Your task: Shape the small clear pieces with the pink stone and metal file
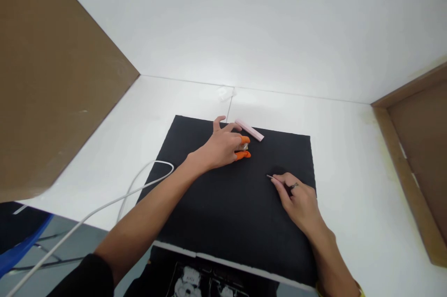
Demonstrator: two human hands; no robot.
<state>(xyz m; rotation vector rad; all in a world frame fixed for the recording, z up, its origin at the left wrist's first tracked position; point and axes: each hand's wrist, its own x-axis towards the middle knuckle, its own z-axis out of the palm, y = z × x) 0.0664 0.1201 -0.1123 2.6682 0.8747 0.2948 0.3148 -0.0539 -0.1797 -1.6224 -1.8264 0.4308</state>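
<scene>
My left hand (pixel 223 145) reaches over the far half of a black mat (pixel 223 208). Its thumb and forefinger close on a small orange-and-silver object (pixel 243 147), with orange above and below a shiny middle. The fingers partly cover it, and I cannot make out its kind. My other fingers on that side are stretched out and lifted. At the mat's right side, my right hand (pixel 300 199) pinches a thin, dark-tipped strip (pixel 269 176) between thumb and forefinger. Just beyond the left hand lies a pale pink bar-shaped piece (pixel 250 130), at the mat's far edge.
A white cable (pixel 104 204) loops over the table and the mat's left edge, beneath my left forearm. Crumpled clear plastic (pixel 225 93) lies on the white table (pixel 349 157) near the back wall. Brown panels (pixel 63 78) flank both sides. A blue chair edge (pixel 24 248) shows lower left.
</scene>
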